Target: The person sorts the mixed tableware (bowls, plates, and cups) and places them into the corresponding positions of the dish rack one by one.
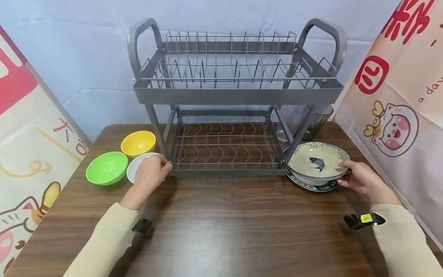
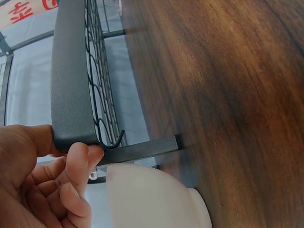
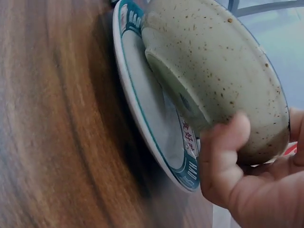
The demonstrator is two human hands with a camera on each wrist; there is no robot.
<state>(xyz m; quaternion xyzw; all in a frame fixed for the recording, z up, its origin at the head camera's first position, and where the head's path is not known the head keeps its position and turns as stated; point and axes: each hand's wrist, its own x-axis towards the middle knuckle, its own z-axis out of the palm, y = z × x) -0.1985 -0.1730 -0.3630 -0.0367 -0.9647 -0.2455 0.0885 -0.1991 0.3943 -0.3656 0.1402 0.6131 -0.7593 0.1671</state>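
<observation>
A grey two-tier dish rack [image 1: 238, 97] stands on the wooden table. My left hand [image 1: 149, 170] pinches the front left corner of its lower tier; in the left wrist view, thumb and fingers hold the end of the dark rack bar [image 2: 73, 80]. Just beyond that hand is a white bowl [image 1: 132, 169], partly hidden by it. On the right, my right hand [image 1: 363, 180] grips the rim of a wide bowl [image 1: 332, 159] with a blue fish inside. Seen in the right wrist view, the bowl's speckled underside is tilted up over a green-rimmed plate [image 3: 135, 102], its near side raised off it.
A green bowl [image 1: 107, 168] and a yellow bowl [image 1: 139, 143] sit at the table's left. Behind the rack's right leg stand a clear glass [image 1: 288, 119] and a dark glass [image 1: 316, 121]. Printed cloths hang at both sides, a pale one behind.
</observation>
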